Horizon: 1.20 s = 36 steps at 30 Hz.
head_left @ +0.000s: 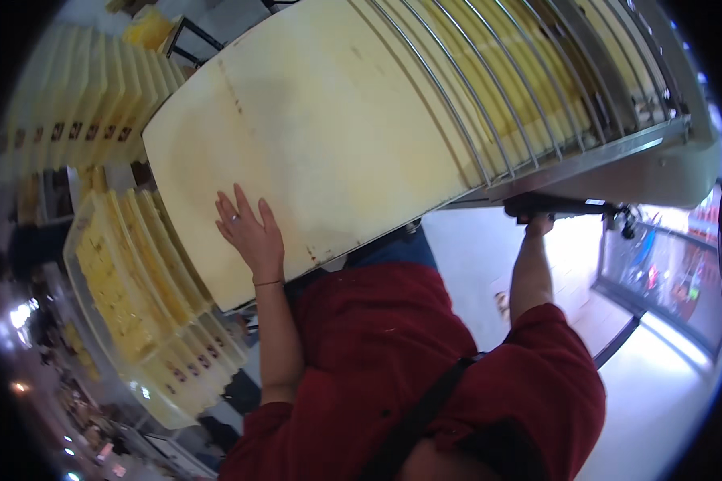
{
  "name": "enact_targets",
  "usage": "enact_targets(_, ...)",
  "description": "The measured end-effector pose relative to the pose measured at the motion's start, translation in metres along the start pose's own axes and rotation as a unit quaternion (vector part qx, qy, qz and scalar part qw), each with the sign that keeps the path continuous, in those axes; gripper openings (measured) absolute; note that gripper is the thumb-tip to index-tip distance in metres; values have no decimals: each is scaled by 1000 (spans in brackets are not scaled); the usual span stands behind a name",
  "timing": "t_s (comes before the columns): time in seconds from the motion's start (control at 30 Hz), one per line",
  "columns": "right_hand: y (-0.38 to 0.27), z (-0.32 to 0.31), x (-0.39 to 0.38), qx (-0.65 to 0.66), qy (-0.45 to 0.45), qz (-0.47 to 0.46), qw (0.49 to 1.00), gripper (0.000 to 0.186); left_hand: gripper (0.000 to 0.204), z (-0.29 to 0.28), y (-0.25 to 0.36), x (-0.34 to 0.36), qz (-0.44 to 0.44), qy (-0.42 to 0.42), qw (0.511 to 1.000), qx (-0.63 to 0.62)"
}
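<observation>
My left hand (253, 232) is open, palm down with fingers spread, on a smooth cream-coloured worktop (329, 120). A ring and a thin wrist band show on it. My right hand (540, 224) reaches to a dark, elongated part (557, 206) beneath the worktop's right side. Its fingers are mostly hidden there, so I cannot see whether they grip the part. Just above that hand runs a metal rail (594, 159), the edge of a rack of curved metal bars (465, 88).
Translucent yellowish crates stand stacked on the left, an upper stack (80, 104) and a nearer stack (128, 289) with yellow contents. Yellow material (529, 80) shows behind the metal bars. A glass-fronted display (666, 268) stands at the right.
</observation>
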State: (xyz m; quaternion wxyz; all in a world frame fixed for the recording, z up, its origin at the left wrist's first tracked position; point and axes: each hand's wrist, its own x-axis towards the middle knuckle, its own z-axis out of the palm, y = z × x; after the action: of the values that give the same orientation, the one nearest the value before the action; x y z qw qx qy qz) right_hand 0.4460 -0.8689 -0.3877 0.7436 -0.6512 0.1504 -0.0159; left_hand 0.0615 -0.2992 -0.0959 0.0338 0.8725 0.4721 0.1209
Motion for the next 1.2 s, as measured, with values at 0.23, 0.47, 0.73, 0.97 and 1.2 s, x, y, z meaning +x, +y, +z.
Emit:
enact_targets(0.23, 1, 8, 8, -113, 205, -15, 972, 46, 56, 1, -97, -4, -49, 11, 998, -26)
enact_targets(0.47, -26, 23, -7, -234, 284, 16, 930, 46, 61, 8, -116, 5, -148, 22, 989, -2)
enact_targets(0.73, -47, 21, -9, -115, 187, 117, 969, 35, 62, 5, -71, 15, -89, 12, 996, -14)
enact_targets(0.97, -62, 27, -16, -126, 217, 165, 954, 26, 60, 9, -57, 14, -60, 13, 997, -37)
enact_targets(1.2, -116, 41, -47, 15, 217, 110, 970, 31, 53, 3, -13, 16, 60, -8, 991, -117)
